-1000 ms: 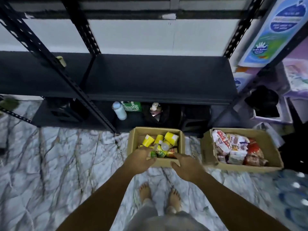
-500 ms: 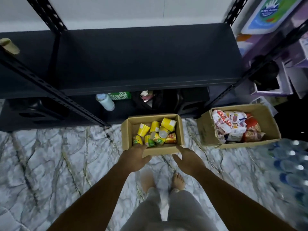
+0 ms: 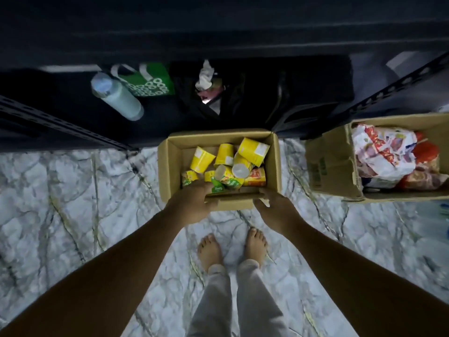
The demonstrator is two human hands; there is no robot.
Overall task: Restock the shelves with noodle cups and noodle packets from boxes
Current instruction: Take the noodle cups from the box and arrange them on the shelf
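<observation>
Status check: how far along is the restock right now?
Done: nothing that shows; no noodle goods appear on the dark shelf. In hand: the left hand grips the near wall of the cup box; the right hand is at its near right corner, grip unclear. Left: the yellow noodle cups lie in that box, and the packet box beside it holds a heap of packets.
</observation>
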